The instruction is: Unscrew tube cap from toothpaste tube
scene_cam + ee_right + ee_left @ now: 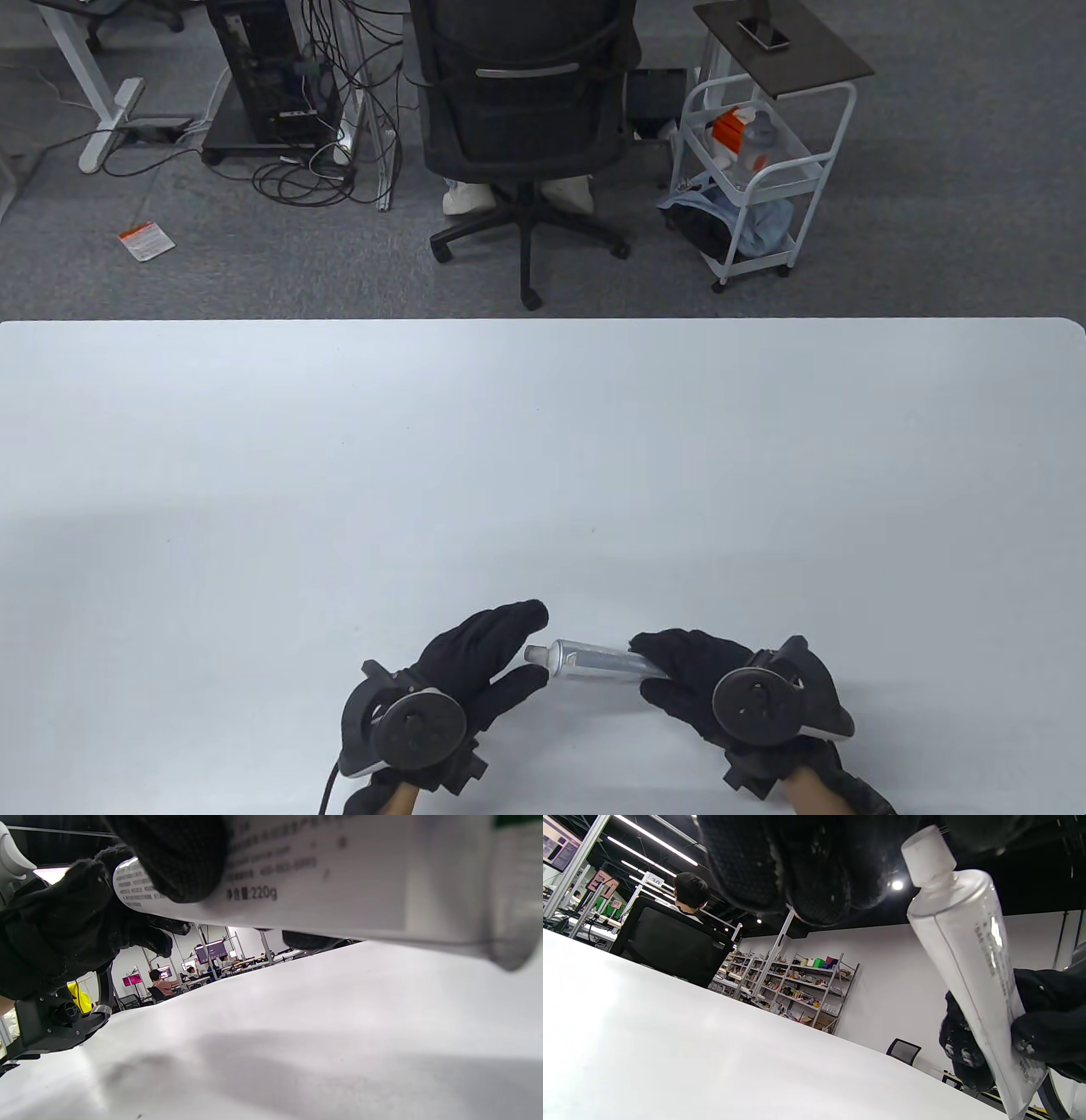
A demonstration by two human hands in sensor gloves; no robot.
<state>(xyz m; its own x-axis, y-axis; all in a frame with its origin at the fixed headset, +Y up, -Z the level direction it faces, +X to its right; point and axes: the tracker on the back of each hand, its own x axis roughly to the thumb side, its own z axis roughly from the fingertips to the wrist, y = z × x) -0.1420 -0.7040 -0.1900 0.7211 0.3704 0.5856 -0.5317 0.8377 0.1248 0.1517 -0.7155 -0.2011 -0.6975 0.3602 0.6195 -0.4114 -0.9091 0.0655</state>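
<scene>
The right hand (704, 679) grips the toothpaste tube (594, 660) around its rear half, fingers wrapped over the top and thumb underneath, holding it clear of the table (543, 475) with the cap (536, 654) pointing toward the left hand (475, 671). The cap sits in the gap between the left hand's upper fingers (509, 624) and its thumb, which is just below it. From the left wrist view the cap (927, 855) looks still seated on the neck, and the gloved fingers (814, 878) hang just beside it rather than around it, so that hand is spread and holds nothing as far as I can see.

To do this bit well, I'd say the left hand should pinch the cap squarely between thumb and 2 fingertips, right on its ribbed side and not on the tube's shoulder. The right hand's grip would serve better nearer the neck, since a soft tube twists in the middle and wastes the turn; squeezing hard risks paste bursting out once the cap loosens.

As for pose, both hands lie low near the table's front edge, palms turned inward toward each other, the tube (322, 870) roughly level between them, tilted slightly up toward the cap end
</scene>
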